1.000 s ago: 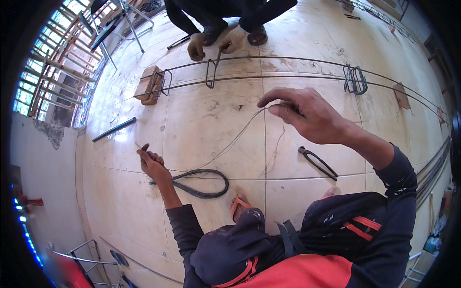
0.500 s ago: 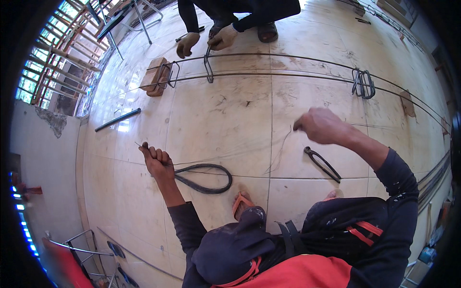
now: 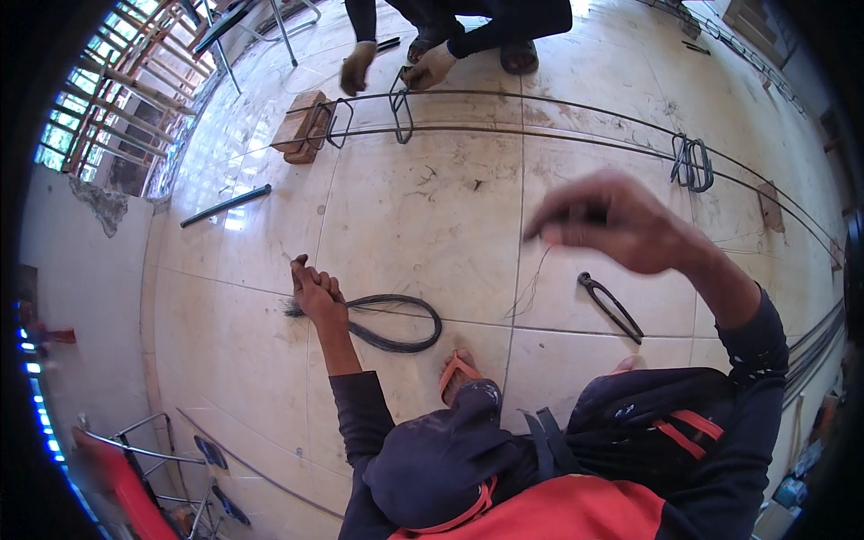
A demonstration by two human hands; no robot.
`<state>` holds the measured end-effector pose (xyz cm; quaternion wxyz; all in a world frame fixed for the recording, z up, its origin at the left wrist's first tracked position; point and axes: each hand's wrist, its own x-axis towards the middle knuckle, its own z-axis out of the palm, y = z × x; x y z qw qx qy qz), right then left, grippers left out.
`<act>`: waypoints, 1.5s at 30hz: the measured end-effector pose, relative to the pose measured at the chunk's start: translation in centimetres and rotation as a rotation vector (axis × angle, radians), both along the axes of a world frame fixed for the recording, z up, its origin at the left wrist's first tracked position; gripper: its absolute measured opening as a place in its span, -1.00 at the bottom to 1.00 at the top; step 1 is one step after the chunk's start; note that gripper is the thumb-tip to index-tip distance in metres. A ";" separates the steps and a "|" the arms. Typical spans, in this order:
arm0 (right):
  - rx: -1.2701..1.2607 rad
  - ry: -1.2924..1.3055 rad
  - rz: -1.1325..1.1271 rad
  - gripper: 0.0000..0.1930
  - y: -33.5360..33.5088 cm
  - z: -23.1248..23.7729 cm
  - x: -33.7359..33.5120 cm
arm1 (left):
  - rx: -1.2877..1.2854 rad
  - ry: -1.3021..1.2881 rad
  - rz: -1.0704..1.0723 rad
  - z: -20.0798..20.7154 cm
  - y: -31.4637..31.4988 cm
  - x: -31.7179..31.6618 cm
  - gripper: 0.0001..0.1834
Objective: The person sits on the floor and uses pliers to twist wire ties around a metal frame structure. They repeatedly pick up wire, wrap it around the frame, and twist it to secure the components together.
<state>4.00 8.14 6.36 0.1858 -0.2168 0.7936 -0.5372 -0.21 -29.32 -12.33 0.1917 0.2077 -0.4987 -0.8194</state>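
Left hand (image 3: 317,292) fisted on the end of a dark looped bundle of thin tie wire (image 3: 396,319) lying on pale glossy floor tiles (image 3: 423,193), right hand (image 3: 612,220) raised and blurred, fingertips pinched on a thin wire strand (image 3: 531,279), black metal pincers (image 3: 610,306) below it.

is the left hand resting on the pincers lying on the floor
No, the left hand grips the bundle of dark tie wire, while the pincers lie apart on the tiles below the raised right hand.
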 end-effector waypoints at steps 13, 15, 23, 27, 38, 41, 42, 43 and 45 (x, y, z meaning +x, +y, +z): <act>0.192 -0.382 0.857 -0.73 -2.3 -12.6 6.6 | 0.155 0.130 -0.005 2.9 2.4 -1.2 -0.72; 0.165 -0.513 0.986 -0.70 -4.4 -7.1 5.6 | 0.114 0.076 -0.010 1.9 2.1 -1.0 -0.72; -0.033 0.094 -0.212 -0.82 -1.9 -1.3 -1.3 | 0.085 -0.036 -0.142 1.0 3.0 0.2 -0.72; 0.396 0.411 -0.405 -0.82 1.1 -6.3 -3.4 | 0.046 -0.018 -0.259 1.6 3.4 0.5 -0.72; 0.678 -0.329 0.964 -0.70 -1.3 -16.2 6.5 | -0.032 0.016 -0.046 0.7 2.6 0.0 -0.72; 0.268 -0.412 0.981 -0.67 -4.2 -8.5 4.8 | -0.184 0.004 -0.086 -0.4 2.4 0.2 -0.70; 0.161 -0.383 0.893 -0.70 -4.4 -6.5 3.9 | -0.214 -0.004 -0.104 -0.5 2.3 0.3 -0.70; 0.010 -0.274 0.734 -0.72 -4.2 -5.1 2.9 | -0.244 -0.011 -0.121 -0.6 2.3 0.5 -0.69; 0.095 -0.204 0.389 -0.68 -3.7 -2.4 0.5 | -0.179 -0.001 -0.125 -0.4 2.6 0.7 -0.70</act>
